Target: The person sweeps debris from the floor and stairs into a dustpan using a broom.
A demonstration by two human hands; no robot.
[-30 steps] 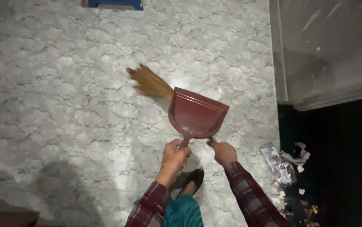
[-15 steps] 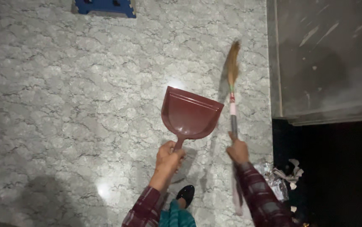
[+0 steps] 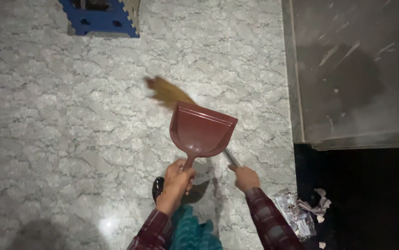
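We see a dark red plastic dustpan (image 3: 202, 130), broad and shallow with a raised rim along its back and sides and a short narrow handle, held out over the grey marbled floor (image 3: 60, 120) near the middle of the view. Its pan looks bare inside. Behind its far edge the straw-coloured bristles of a broom (image 3: 166, 91) fan out to the upper left, blurred, while the broom's grey shaft runs under the pan's right corner. Open floor spreads wide to the left and ahead, as far as a blue notched mat piece (image 3: 98, 21) at the top edge. On the right the room is tighter: a dusty grey slab (image 3: 357, 69) borders the floor, and below it lies a dark strip with crumpled wrappers and paper scraps (image 3: 304, 210). Our left hand (image 3: 175, 181) is closed firmly around the dustpan's handle, fingers wrapped over it. Our right hand (image 3: 245, 178) is clenched on the broom's shaft, just beside the pan's lower right corner. A dark shoe (image 3: 158, 187) shows below the left hand.
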